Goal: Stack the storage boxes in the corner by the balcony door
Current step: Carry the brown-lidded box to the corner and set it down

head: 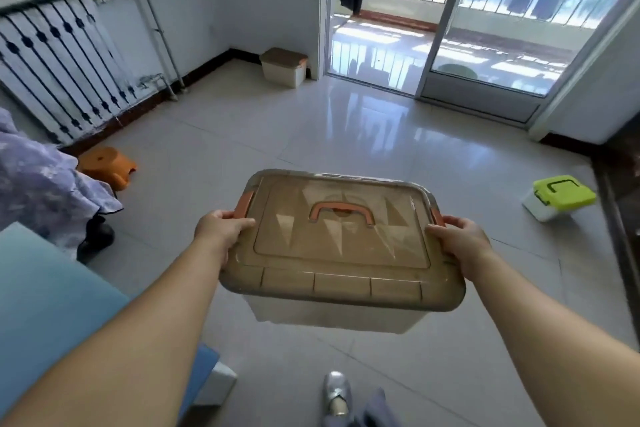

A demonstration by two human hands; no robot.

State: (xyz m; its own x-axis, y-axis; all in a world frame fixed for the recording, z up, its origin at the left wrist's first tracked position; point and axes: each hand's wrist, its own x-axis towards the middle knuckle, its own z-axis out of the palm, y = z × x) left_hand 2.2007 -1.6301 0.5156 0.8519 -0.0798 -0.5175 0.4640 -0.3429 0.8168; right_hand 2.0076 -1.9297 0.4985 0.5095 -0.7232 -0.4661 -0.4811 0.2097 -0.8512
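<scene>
I hold a clear storage box with a brown lid and orange handle [341, 253] in the air above the tiled floor. My left hand [221, 229] grips its left side by the orange latch, and my right hand [460, 244] grips its right side. A smaller box of the same kind [283, 68] stands on the floor in the far corner, just left of the open balcony door [377, 45]. A white box with a lime-green lid [559, 198] lies tilted on the floor at the right.
An orange stool [107, 166] sits by the radiator [59, 69] on the left wall. A bed with blue and purple bedding [38, 253] fills the left side. My foot in a silver shoe [336, 392] is on the tiles below the box.
</scene>
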